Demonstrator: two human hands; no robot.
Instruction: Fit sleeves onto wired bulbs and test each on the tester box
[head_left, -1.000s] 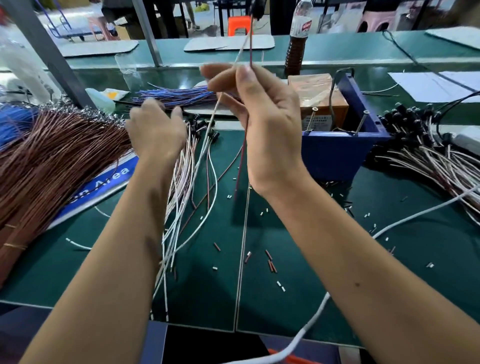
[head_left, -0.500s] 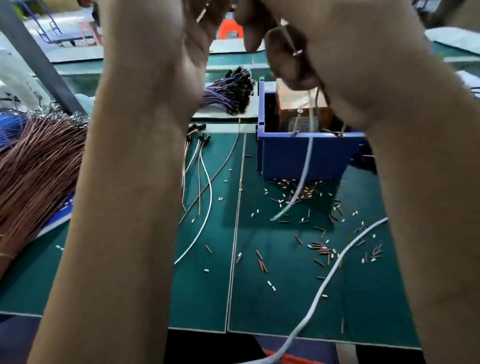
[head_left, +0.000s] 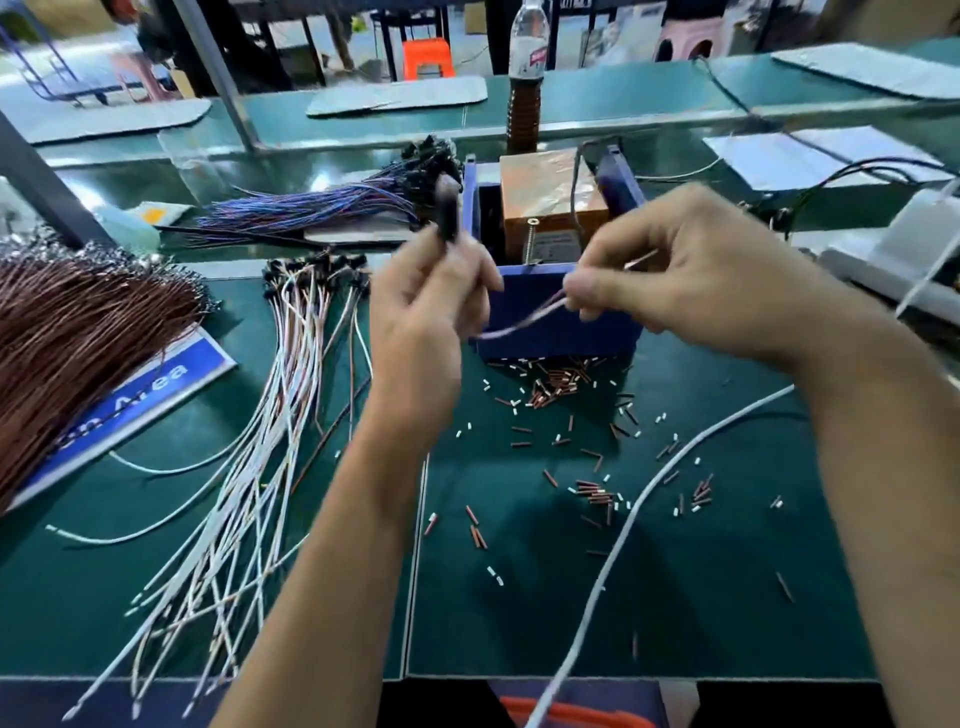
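Left hand (head_left: 431, 291) grip clamps the upright bulb (head_left: 448, 215); its wires (head_left: 519, 319) run rightward into the right hand (head_left: 691, 275) pinch

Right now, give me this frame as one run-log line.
left hand: grips black bulb | right hand: pinches its wire | position: raised in front of blue tester box | sleeves: loose on mat | motion blur

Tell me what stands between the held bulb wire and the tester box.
Nothing visible. The left hand and right hand hold the bulb wire in the air, right in front of the blue tester box.
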